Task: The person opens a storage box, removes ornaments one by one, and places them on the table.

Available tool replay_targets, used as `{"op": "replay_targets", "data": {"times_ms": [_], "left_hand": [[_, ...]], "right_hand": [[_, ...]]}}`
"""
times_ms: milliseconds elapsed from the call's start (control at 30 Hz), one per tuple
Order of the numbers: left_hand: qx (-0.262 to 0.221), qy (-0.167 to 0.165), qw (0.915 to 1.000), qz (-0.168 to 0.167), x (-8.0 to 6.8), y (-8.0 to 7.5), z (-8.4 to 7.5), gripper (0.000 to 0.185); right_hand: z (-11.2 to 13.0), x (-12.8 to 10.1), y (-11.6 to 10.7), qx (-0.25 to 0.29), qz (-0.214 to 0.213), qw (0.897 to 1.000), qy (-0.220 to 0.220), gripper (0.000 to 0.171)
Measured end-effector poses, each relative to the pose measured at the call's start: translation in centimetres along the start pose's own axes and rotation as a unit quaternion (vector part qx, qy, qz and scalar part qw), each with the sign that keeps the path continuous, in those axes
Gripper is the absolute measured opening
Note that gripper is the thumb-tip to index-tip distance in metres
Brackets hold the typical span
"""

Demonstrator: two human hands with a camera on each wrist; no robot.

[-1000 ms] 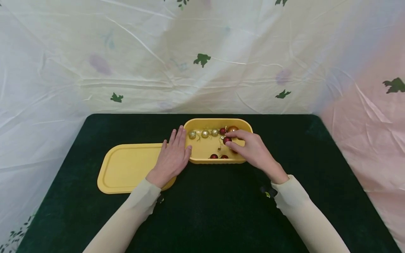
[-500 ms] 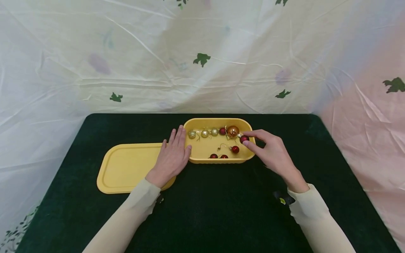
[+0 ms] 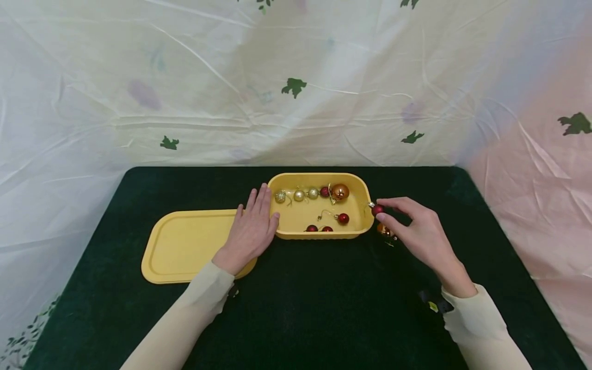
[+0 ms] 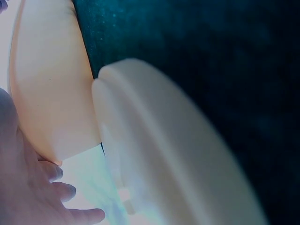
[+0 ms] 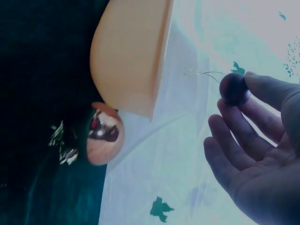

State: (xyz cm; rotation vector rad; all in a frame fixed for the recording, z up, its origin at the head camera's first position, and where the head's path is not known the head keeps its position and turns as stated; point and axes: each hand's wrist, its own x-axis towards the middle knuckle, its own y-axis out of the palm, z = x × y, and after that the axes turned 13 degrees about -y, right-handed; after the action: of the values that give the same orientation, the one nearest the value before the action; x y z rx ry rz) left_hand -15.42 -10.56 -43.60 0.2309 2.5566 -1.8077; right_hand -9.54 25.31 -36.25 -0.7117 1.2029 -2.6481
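My right hand (image 3: 423, 234) pinches a dark red bauble (image 3: 377, 209) between thumb and fingers, just off the right end of a yellow box (image 3: 319, 235). In the right wrist view the bauble (image 5: 235, 89) trails a thin gold string. Below that hand a shiny orange-gold bauble (image 3: 384, 229) lies on the table, partly covered by the thumb. My left hand (image 3: 252, 228) rests with straight fingers against the box's left end. Inside the box are several small gold baubles (image 3: 299, 195), several red baubles (image 3: 343, 219) and a larger copper bauble (image 3: 340, 192).
A yellow lid (image 3: 185, 246) lies flat left of the box, partly under the left hand and forearm. Both sit on a dark green table (image 3: 296, 308). A pale patterned cloth (image 3: 296, 123) hangs behind the table and along its sides.
The right hand has carried the dark red bauble from inside the box over its right wall to outside. The orange-gold bauble on the table has come into sight. The left hand stays put.
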Motion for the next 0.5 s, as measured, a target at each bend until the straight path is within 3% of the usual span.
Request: {"op": "replay_targets", "data": {"times_ms": [500], "left_hand": [[-0.005,-0.001,1.0,-0.001,0.0,0.1,-0.1,0.07]], "right_hand": [[-2.5,-2.9,-1.4,-0.028,-0.006,0.999,0.041,0.035]]}}
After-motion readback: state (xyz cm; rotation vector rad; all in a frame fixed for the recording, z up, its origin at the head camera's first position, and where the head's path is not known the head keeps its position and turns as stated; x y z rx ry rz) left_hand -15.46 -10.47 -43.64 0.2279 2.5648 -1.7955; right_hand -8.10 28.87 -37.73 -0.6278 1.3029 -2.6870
